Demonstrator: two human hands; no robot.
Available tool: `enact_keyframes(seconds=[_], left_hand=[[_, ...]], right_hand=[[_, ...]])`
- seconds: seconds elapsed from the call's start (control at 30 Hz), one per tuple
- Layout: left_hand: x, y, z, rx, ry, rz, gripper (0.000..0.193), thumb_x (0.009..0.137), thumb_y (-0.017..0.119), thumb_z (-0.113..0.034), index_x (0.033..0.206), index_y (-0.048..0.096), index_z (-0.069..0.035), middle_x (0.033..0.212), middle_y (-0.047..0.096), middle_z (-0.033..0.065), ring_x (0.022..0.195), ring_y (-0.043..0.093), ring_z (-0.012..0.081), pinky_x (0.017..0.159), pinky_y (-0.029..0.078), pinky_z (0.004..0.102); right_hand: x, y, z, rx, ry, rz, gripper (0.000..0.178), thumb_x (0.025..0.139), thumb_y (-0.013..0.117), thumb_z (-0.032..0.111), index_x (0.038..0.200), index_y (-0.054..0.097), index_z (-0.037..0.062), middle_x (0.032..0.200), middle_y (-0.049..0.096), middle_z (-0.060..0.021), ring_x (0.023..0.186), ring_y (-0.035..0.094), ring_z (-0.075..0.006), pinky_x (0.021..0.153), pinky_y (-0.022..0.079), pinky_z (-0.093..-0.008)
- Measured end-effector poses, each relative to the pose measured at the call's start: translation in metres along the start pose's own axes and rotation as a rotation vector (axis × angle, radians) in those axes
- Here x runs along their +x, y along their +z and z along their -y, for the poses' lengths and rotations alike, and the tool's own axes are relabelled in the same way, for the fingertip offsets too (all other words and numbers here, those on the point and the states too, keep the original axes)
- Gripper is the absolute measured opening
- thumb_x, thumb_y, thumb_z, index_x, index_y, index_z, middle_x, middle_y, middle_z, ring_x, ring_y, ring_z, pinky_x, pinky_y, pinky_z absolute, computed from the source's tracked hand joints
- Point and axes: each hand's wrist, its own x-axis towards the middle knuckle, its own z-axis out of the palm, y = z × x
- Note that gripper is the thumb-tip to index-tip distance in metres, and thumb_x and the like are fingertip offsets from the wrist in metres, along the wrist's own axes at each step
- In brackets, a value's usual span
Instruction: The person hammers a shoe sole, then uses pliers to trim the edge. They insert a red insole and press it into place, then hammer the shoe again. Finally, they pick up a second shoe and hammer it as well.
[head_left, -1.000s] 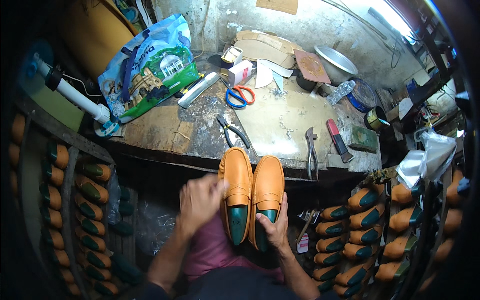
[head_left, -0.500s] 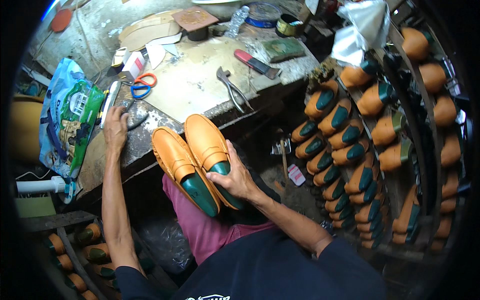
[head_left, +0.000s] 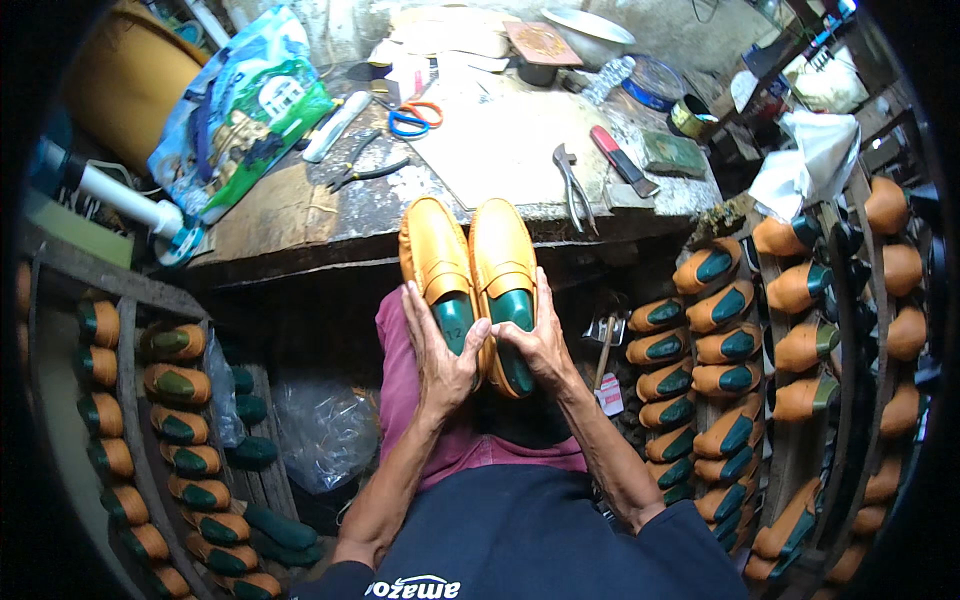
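Observation:
Two tan leather loafers (head_left: 437, 243) stand side by side over my lap, toes pointing at the workbench, with green shoe lasts (head_left: 513, 345) filling them. My left hand (head_left: 440, 350) grips the left loafer near its heel, fingers along the outer side and thumb over the last. Around the right loafer (head_left: 500, 240), my right hand (head_left: 540, 348) is closed in the same way, its thumb lying across the last. The thumbs come close to each other between the shoes. Where the fingers go under the soles is hidden.
The workbench (head_left: 300, 235) ahead holds black-handled pliers (head_left: 370, 172), orange-and-blue scissors (head_left: 414, 119), metal pincers (head_left: 573, 190), a red-and-black knife (head_left: 622, 160) and a green block (head_left: 674, 154). A blue-green bag (head_left: 245, 120) sits at left. Racks of tan shoes on lasts (head_left: 728, 345) flank me.
My left hand has come from the bench beside the black pliers onto the left loafer. The shoes now point straight ahead instead of slanting left. The view has turned left.

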Motion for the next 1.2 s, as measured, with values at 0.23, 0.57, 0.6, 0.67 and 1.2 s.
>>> enact_keyframes(seconds=[0.23,0.57,0.6,0.67,1.2], left_hand=[[0.008,0.003,0.002,0.073,0.081,-0.037,0.125,0.098,0.088,-0.041,0.183,0.007,0.002,0.185,0.011,0.0380,0.174,0.015,0.0505,0.141,0.019,0.0544],[0.037,-0.031,-0.002,-0.510,-0.087,0.235,0.135,0.085,0.100,-0.019,0.185,0.011,-0.007,0.170,0.047,0.0232,0.151,0.055,0.0315,0.124,0.050,0.0441],[0.034,-0.035,-0.002,-0.538,-0.047,0.228,0.130,0.086,0.097,-0.017,0.184,0.012,-0.006,0.171,0.046,0.0234,0.154,0.053,0.0325,0.127,0.048,0.0447],[0.028,-0.040,0.000,-0.613,-0.030,0.222,0.125,0.087,0.092,-0.014,0.183,0.013,-0.004,0.173,0.044,0.0230,0.157,0.050,0.0330,0.130,0.045,0.0448],[0.016,-0.039,0.010,-0.400,-0.007,0.203,0.137,0.081,0.091,-0.002,0.185,0.001,-0.005,0.177,0.039,0.0246,0.159,0.047,0.0328,0.132,0.042,0.0450]], right_hand=[[0.005,0.000,0.008,0.082,0.013,0.000,0.140,0.080,0.093,0.040,0.177,0.009,-0.0155,0.179,0.031,-0.0376,0.167,0.037,-0.0396,0.135,0.036,-0.0422],[0.001,-0.015,0.029,0.395,0.050,0.045,0.089,0.084,0.085,0.030,0.158,0.049,-0.0033,0.131,0.068,-0.0170,0.116,0.067,-0.0241,0.102,0.057,-0.0384],[0.000,-0.015,0.027,0.407,0.032,0.054,0.093,0.084,0.086,0.030,0.161,0.047,-0.0047,0.133,0.068,-0.0177,0.117,0.067,-0.0244,0.102,0.057,-0.0382],[-0.002,-0.011,0.020,0.309,0.023,0.047,0.129,0.080,0.091,0.035,0.177,0.021,-0.0131,0.160,0.058,-0.0297,0.141,0.062,-0.0337,0.118,0.052,-0.0405],[-0.015,0.002,0.007,0.074,0.068,0.030,0.131,0.088,0.095,0.038,0.180,0.014,-0.0100,0.176,0.041,-0.0351,0.162,0.048,-0.0382,0.130,0.043,-0.0437]])
